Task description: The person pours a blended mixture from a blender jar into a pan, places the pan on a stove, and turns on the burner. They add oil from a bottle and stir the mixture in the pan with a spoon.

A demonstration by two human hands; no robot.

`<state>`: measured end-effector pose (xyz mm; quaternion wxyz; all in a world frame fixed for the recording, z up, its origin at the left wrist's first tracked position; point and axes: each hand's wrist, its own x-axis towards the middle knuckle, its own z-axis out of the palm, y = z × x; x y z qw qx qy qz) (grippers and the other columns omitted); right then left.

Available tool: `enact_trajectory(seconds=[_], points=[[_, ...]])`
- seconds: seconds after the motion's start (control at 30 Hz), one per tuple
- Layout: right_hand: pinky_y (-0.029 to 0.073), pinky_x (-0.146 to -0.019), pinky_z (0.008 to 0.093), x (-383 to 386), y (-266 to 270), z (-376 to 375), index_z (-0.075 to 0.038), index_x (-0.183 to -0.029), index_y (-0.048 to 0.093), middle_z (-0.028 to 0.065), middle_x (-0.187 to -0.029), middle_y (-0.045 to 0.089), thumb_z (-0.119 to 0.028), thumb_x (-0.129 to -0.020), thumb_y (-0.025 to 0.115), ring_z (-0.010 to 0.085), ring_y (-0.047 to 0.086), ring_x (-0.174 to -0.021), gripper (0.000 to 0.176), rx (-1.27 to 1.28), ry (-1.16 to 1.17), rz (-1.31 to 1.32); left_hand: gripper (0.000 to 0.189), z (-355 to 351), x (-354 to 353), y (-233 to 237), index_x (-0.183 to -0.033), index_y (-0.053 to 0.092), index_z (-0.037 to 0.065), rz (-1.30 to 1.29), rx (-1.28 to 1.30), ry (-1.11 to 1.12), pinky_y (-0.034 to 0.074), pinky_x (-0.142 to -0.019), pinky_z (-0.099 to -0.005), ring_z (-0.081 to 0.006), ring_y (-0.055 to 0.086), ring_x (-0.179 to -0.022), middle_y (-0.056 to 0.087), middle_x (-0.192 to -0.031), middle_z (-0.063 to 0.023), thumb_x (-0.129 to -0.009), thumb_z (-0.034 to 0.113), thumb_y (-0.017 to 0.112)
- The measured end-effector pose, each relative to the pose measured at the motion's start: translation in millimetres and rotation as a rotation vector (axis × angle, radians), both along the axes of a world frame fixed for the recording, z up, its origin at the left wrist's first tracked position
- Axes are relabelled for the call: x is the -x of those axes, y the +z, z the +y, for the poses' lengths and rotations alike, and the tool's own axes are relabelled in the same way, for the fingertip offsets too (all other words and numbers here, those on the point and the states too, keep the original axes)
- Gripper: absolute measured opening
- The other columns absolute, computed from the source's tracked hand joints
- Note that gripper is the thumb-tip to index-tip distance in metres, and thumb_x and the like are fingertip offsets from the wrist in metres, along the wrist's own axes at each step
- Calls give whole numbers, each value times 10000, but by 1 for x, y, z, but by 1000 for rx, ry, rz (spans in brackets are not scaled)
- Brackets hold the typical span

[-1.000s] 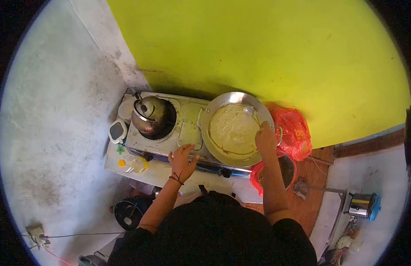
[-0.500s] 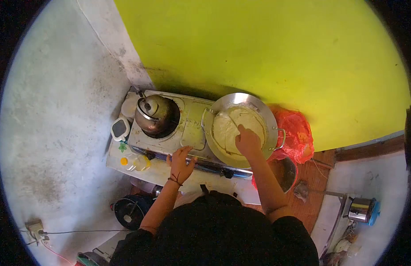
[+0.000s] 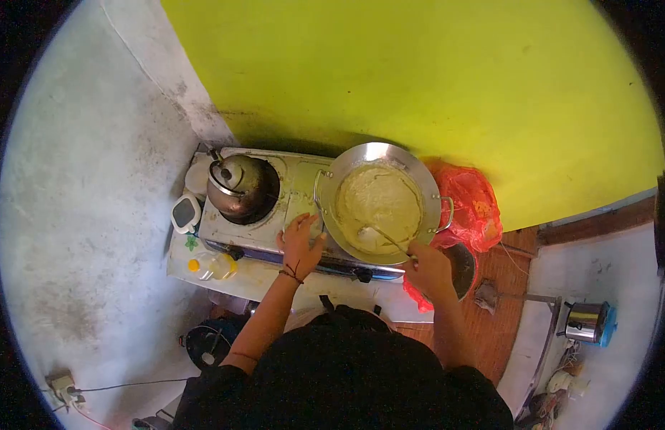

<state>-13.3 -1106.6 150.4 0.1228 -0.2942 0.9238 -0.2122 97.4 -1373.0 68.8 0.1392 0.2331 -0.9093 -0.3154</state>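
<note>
A wide metal wok (image 3: pixel 332 239) with two side handles sits on the right side of the stove (image 3: pixel 268 231), holding a pale, thick mixture (image 3: pixel 379 197). My right hand (image 3: pixel 428 269) is closed round the handle of a spoon (image 3: pixel 385 238), whose bowl end lies in the mixture near the wok's front. Over the stove's middle, left of the wok, is my left hand (image 3: pixel 300 244), with its fingers apart and nothing seen in it. A dark, sooty kettle (image 3: pixel 240 190) stands on the left burner.
Right of the wok lies a red plastic bag (image 3: pixel 472 208), with a dark container (image 3: pixel 461 271) below it. A yellow-capped bottle (image 3: pixel 216 266) and a white device (image 3: pixel 185 213) are at the left. A metal pot (image 3: pixel 585 322) stands far right.
My right hand has moved down and right, bringing the spoon from the mixture's upper middle to its front part. My left hand has moved slightly up. The whole view has shifted a little.
</note>
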Motion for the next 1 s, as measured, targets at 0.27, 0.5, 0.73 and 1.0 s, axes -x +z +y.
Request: enact_trajectory(seconds=[0.27,0.5,0.73,1.0], points=[[493,-692,498,3,-25,-9,-68,-949,555,172,-803,634,-189,-776,553,374,628,-773,211,-109,-23,35,507,-4,16,8,-1252,537,140,67,-80,46,245,-952,-496,-297,474,-1098,517,-1122,-119,-769,215,673],[504,-653,503,38,-71,-48,-76,-1036,510,216,-871,599,-193,-825,536,407,624,-767,242,-94,-102,57,469,20,-13,-1,-1232,546,111,67,-121,-24,314,-898,-463,-304,504,-1038,525,-1090,-132,-787,200,664],[509,-655,502,69,-87,-66,-87,-1143,493,214,-887,594,-156,-837,525,395,626,-774,315,-135,-226,163,359,35,-34,-6,-1156,568,63,47,-257,-277,465,-790,-390,-287,590,-886,577,-963,-142,-811,123,649],[502,-686,492,51,-78,-33,-92,-1108,507,212,-891,608,-146,-838,517,396,620,-815,275,-286,-284,120,301,42,-29,-5,-1120,588,55,91,-392,-422,502,-757,-361,-260,625,-845,611,-916,-129,-830,117,639]])
